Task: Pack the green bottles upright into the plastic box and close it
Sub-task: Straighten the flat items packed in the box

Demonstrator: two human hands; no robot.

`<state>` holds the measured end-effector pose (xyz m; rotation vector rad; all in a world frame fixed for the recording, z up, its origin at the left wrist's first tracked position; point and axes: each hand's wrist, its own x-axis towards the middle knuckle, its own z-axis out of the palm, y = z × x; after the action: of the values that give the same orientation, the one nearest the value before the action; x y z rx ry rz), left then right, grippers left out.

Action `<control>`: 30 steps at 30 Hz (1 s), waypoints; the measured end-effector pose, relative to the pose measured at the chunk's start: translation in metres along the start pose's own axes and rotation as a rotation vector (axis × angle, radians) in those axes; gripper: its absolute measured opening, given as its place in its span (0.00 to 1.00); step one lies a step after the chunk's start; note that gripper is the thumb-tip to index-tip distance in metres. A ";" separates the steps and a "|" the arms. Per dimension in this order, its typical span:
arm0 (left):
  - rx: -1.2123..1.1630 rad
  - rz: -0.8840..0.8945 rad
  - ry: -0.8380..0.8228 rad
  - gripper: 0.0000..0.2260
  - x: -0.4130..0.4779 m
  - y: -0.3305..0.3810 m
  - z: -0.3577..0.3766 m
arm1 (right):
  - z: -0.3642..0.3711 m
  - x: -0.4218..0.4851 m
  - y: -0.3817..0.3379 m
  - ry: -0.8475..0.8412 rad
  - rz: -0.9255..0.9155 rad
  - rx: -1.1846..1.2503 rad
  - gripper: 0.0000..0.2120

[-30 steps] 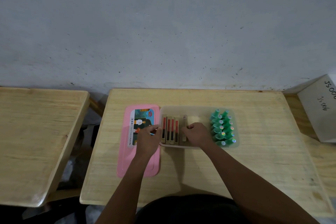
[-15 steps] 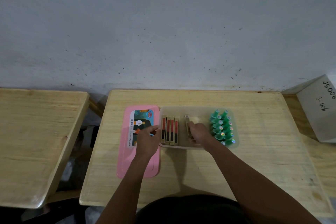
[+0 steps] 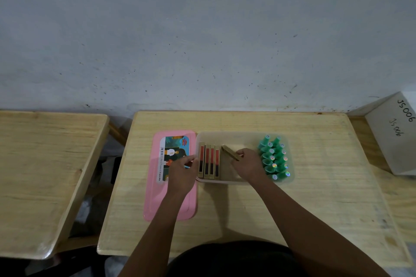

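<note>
A clear plastic box (image 3: 238, 136) sits in the middle of the wooden desk. Several green bottles (image 3: 275, 157) stand upright, packed at its right end. Several flat gold-and-red packs (image 3: 209, 161) stand in a row at its left end. My right hand (image 3: 248, 165) is inside the box, shut on one more gold pack (image 3: 230, 152), which is tilted above the box floor. My left hand (image 3: 183, 170) rests at the box's left rim, fingers curled on the edge. The pink lid (image 3: 171, 204) lies flat to the left of the box.
A white carton (image 3: 396, 139) with handwriting stands at the desk's right edge. A second wooden desk (image 3: 45, 168) stands to the left across a gap. A grey wall runs behind both desks.
My right hand has lifted the gold pack and turned it from lying straight to tilted, moving a little to the right. My left hand stays at the box's left rim.
</note>
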<state>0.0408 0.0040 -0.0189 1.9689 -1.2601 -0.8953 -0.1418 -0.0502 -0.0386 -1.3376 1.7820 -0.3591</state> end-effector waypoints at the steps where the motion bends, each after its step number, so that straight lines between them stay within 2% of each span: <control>1: 0.001 0.000 -0.001 0.13 0.000 0.000 0.000 | -0.001 -0.001 0.000 0.015 -0.025 -0.047 0.06; 6: -0.013 -0.006 0.006 0.12 -0.001 0.001 -0.001 | 0.000 -0.002 0.000 -0.053 -0.059 -0.274 0.08; 11: -0.005 0.000 -0.001 0.12 -0.002 0.003 -0.001 | -0.001 -0.001 0.002 -0.057 -0.151 -0.290 0.06; 15: -0.004 -0.016 0.007 0.14 -0.001 0.000 0.000 | -0.003 0.000 0.003 -0.080 -0.213 -0.496 0.20; 18: -0.006 -0.018 0.008 0.14 -0.002 0.001 0.000 | -0.003 -0.004 0.004 -0.144 -0.219 -0.522 0.25; 21: -0.003 -0.014 0.005 0.14 -0.002 0.001 0.000 | -0.004 -0.003 0.004 -0.160 -0.224 -0.484 0.23; 26: 0.002 -0.009 -0.002 0.14 -0.001 0.001 -0.001 | -0.006 -0.004 0.002 -0.198 -0.231 -0.450 0.09; 28: 0.005 -0.003 -0.002 0.13 -0.002 0.002 -0.001 | -0.006 -0.005 -0.001 -0.230 -0.233 -0.414 0.10; 30: 0.012 0.004 -0.001 0.13 -0.002 0.002 -0.001 | -0.008 -0.008 -0.005 -0.318 -0.262 -0.392 0.16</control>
<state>0.0404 0.0053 -0.0161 1.9745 -1.2728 -0.8884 -0.1444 -0.0468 -0.0272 -1.7998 1.4578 0.0718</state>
